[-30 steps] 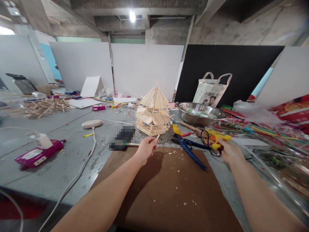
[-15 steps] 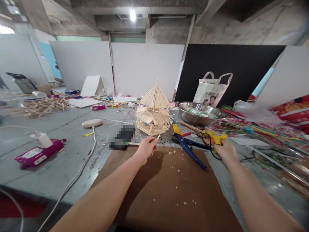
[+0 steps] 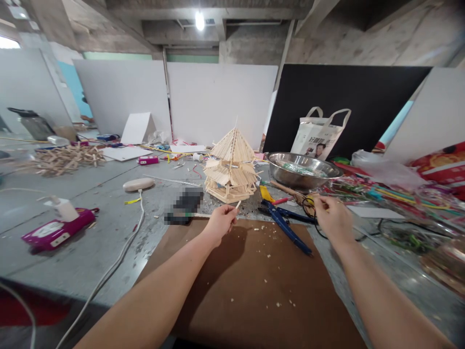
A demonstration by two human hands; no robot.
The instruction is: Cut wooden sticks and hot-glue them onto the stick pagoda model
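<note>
My left hand is closed in a pinch on a thin wooden stick, whose pale tip pokes up past the fingers. Just beyond stands a tiered pagoda model built of wooden sticks, apart from the hand. My right hand is curled around a yellow glue gun, mostly hidden behind the fingers. A black cable loops beside it. Blue-handled pliers lie to the left of that hand. Under both arms spreads a brown board with small wood scraps.
A dark pixelated object lies left of my left hand. Behind the pliers is a steel bowl, with a paper-like bag behind it. A purple power strip and a stick pile are at left. White cable crosses the table.
My right hand has turned and shifted slightly up and left, so it now covers most of the glue gun. The left hand and stick have hardly moved.
</note>
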